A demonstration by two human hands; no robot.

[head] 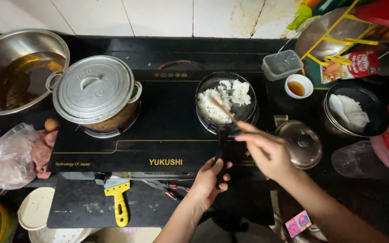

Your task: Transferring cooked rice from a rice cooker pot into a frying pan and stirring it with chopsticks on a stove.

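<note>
A small black pan [247,111] with white rice [225,99] sits on the right zone of a black induction cooktop [167,135]. My left hand [209,180] grips the pan's black handle [222,144] at the cooktop's front edge. My right hand [266,150] holds wooden chopsticks [223,110], whose tips rest in the rice.
A lidded steel pot [94,90] stands on the left zone. A large steel bowl [14,67] with oil is far left. A rice cooker pot [356,112], a steel lid [300,143], a small sauce bowl [298,86] and a plastic tub [282,64] are on the right. A yellow scraper [119,200] lies in front.
</note>
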